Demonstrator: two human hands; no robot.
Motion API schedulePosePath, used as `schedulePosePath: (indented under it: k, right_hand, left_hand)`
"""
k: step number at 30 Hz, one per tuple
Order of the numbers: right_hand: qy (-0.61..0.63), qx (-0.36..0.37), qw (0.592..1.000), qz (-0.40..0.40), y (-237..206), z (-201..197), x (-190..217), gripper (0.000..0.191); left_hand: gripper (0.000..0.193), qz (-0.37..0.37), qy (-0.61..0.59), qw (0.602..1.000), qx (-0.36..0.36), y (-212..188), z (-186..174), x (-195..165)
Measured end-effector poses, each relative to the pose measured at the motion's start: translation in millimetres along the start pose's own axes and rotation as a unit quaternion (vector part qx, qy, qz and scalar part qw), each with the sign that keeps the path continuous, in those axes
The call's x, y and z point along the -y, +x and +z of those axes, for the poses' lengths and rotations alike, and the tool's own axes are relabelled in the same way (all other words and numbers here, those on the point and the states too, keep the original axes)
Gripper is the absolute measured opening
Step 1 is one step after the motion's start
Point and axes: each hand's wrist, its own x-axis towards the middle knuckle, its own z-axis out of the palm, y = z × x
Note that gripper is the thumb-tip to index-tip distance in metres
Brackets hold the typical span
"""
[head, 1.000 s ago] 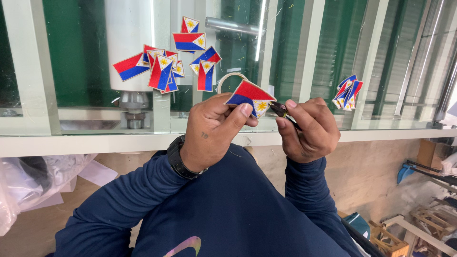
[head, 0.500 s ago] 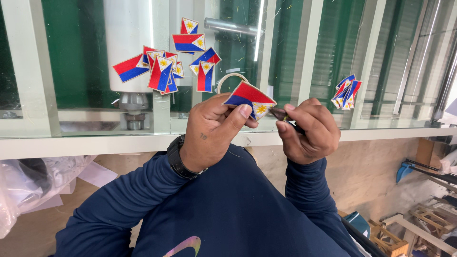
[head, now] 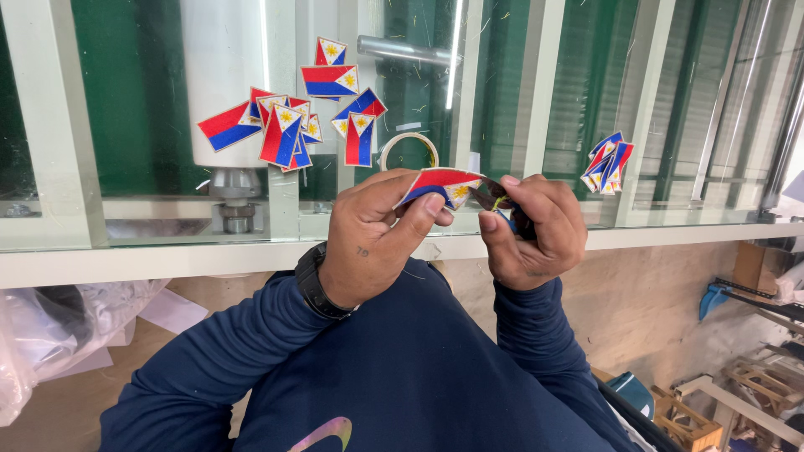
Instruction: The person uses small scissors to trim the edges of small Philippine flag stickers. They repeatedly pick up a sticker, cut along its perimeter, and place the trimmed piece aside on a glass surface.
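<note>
A flag patch (head: 441,186), red over blue with a white end bearing a yellow sun, is held up in front of the person's chest, just above the near edge of the glass table (head: 126,238). The left hand (head: 377,238) pinches it from the left, thumb underneath and forefinger across the top, so the patch bends slightly. The right hand (head: 536,230) is closed around a small dark cutting tool (head: 496,201), apparently thread snips, whose tip meets the white end of the patch; the blades themselves are too hidden by the fingers to say whether they are shut. The two hands sit close together, nearly touching.

Beyond them on the glass lie a loose heap of similar patches (head: 289,125), a roll of tape (head: 409,149) standing just behind the held patch, and a smaller bundle of patches (head: 609,161) well to the right.

The risk here seems to be the blade tip biting into the embroidered border instead of a loose thread, since the patch is bent and the cut point is partly hidden from view. The left thumb also lies near the tip and could be nicked if the patch slips.
</note>
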Motion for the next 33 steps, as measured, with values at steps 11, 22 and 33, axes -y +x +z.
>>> schedulePosePath:
  k: [11, 22, 33]
  right_hand:
    - [-0.008, -0.009, 1.000, 0.011, -0.6, 0.4, -2.5, 0.034]
    - [-0.023, -0.005, 1.000, 0.005, 1.0, 2.7, -2.9, 0.033]
    - [-0.036, -0.021, 0.999, 0.004, 0.9, 7.6, -2.8, 0.033]
  left_hand:
    - [0.023, 0.003, 0.010, 1.000, 0.002, -1.0, -1.2, -2.0]
    - [0.022, -0.007, -0.020, 1.000, 0.000, -0.7, -0.1, 1.1]
    - [0.021, -0.034, -0.058, 0.998, -0.005, 1.8, 5.9, 6.5]
